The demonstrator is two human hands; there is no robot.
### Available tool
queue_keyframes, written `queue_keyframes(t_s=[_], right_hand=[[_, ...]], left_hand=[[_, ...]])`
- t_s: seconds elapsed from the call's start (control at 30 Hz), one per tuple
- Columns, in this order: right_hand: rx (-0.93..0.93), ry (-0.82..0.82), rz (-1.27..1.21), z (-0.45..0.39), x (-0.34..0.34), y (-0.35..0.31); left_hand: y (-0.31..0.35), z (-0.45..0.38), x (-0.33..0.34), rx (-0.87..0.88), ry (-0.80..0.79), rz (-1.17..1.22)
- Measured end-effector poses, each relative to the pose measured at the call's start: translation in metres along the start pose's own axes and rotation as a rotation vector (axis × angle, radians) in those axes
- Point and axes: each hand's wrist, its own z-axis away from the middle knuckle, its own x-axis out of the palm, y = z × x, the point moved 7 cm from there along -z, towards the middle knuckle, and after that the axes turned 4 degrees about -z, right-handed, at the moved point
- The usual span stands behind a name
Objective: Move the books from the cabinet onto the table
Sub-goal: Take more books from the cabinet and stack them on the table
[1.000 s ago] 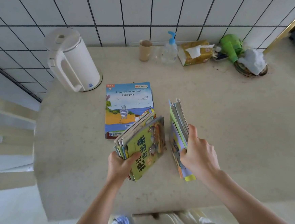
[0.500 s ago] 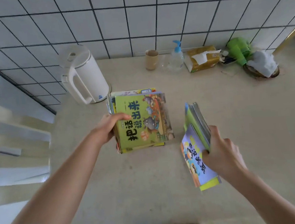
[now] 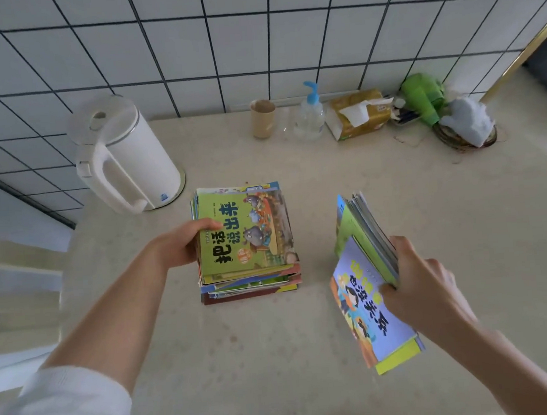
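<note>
A stack of thin picture books [image 3: 247,242] lies flat on the beige table [image 3: 277,354], its top cover green with cartoon animals. My left hand [image 3: 180,244] grips the stack's left edge, thumb over the top cover. To the right, my right hand [image 3: 418,281] holds a second bundle of books [image 3: 366,275] tilted on edge above the table, a lilac cover facing left and the thumb pressing on it. The cabinet is out of view.
A white electric kettle [image 3: 124,153] stands at the back left, close to the stack. Along the tiled wall sit a paper cup [image 3: 262,119], a pump bottle [image 3: 310,112], a tissue pack [image 3: 358,114], a green toy [image 3: 423,95] and a white cloth [image 3: 468,120]. The table's left edge drops off near stairs.
My left hand carried its bundle forward and laid it flat on the book that was lying on the table, forming one stack. My right hand kept its bundle and shifted slightly right.
</note>
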Motion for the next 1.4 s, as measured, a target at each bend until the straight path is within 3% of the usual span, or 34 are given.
queue_keyframes(t_s=[0.37,0.47,0.73,0.8,0.9,0.97,1.07,1.17,1.23,1.4], right_hand=[[-0.011,0.027,-0.035,-0.013,-0.016,-0.009],[-0.003,0.024,-0.050,-0.016,-0.015,-0.010],[0.018,0.022,-0.093,-0.019,-0.007,-0.006],[0.025,0.021,-0.105,-0.018,-0.007,-0.005],[0.033,0.030,-0.132,-0.017,-0.006,-0.002],[0.050,0.040,-0.166,-0.016,-0.005,0.001],[0.093,0.045,-0.201,-0.016,-0.004,0.010],[0.140,0.063,-0.253,-0.013,-0.005,0.020],[0.165,0.079,-0.285,-0.011,-0.008,0.027],[0.216,0.117,-0.345,-0.012,-0.016,0.044]], left_hand=[[0.012,-0.003,0.006,-0.021,-0.085,-0.146],[0.018,-0.006,0.005,-0.017,0.065,-0.358],[0.040,-0.004,0.004,0.010,0.481,-1.238],[0.043,0.002,0.002,0.035,0.604,-1.351],[0.055,0.030,0.034,0.374,0.721,-1.356],[0.057,0.057,0.074,0.644,0.668,-1.255],[0.035,0.083,0.130,0.835,0.439,-1.061],[-0.006,0.091,0.182,0.888,0.121,-0.942],[-0.029,0.094,0.210,0.879,-0.007,-0.942],[-0.050,0.087,0.259,0.934,-0.007,-0.996]])
